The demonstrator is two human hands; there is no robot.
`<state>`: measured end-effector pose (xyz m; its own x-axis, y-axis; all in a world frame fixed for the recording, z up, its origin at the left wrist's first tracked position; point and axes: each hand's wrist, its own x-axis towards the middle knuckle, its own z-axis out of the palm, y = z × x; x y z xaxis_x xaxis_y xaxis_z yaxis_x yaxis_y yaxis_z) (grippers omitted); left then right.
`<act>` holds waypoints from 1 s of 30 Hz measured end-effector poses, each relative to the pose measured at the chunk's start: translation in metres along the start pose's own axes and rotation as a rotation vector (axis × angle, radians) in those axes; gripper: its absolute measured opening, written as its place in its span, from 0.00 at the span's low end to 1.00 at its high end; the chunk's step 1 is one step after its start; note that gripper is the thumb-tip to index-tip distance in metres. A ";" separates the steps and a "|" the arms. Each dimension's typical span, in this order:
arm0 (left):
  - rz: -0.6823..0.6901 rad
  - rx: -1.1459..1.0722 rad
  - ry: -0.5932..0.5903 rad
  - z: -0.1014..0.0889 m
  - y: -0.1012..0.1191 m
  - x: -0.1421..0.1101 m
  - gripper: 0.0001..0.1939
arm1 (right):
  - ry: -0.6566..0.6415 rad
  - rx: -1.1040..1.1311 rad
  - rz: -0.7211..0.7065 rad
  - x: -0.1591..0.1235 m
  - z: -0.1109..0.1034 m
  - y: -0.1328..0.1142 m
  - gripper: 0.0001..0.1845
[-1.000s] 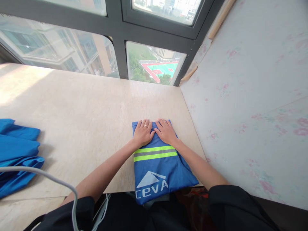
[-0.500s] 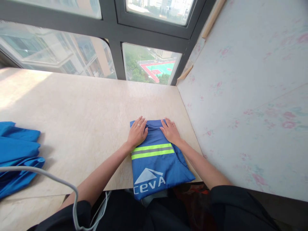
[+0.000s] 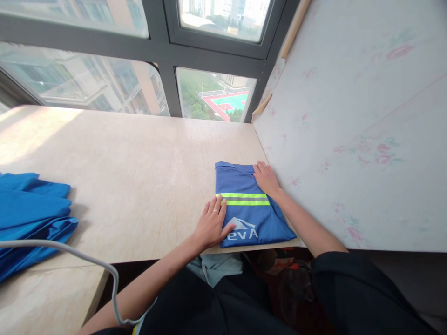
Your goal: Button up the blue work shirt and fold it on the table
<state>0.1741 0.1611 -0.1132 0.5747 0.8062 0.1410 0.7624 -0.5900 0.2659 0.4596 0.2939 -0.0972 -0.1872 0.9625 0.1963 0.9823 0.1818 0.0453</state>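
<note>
A folded blue work garment (image 3: 244, 181) with a yellow-green and grey reflective stripe and white lettering lies flat near the sill's front edge. My left hand (image 3: 212, 222) rests open along its left side, fingertips by the stripe's end and thumb over the lettering. Across from it, my right hand (image 3: 267, 178) lies open on the far right corner, fingers spread on the cloth beside the wall. The garment's lower right corner sticks out in a point.
Another blue garment (image 3: 31, 209) lies crumpled on the left of the beige sill (image 3: 139, 177). A grey cable (image 3: 70, 251) loops across the lower left. The papered wall (image 3: 349, 139) bounds the right side, and the window frame (image 3: 216, 53) stands behind.
The garment has moved away from me and rightward in view, its lower edge now lying on the sill. My left hand has come down from the top edge to the left side.
</note>
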 end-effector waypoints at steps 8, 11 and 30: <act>-0.015 0.082 -0.008 0.012 0.017 0.042 0.42 | 0.011 0.086 0.094 -0.065 -0.028 -0.044 0.36; -0.016 0.074 -0.021 0.014 0.020 0.052 0.41 | -0.060 0.107 0.193 -0.089 -0.013 -0.048 0.38; 0.107 -0.174 -0.080 -0.006 -0.036 0.026 0.29 | -0.018 0.310 0.261 -0.098 -0.001 -0.031 0.33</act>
<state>0.1603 0.2037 -0.1131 0.6766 0.7291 0.1029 0.6367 -0.6495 0.4156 0.4475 0.1941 -0.1168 0.0660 0.9872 0.1454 0.9532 -0.0193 -0.3016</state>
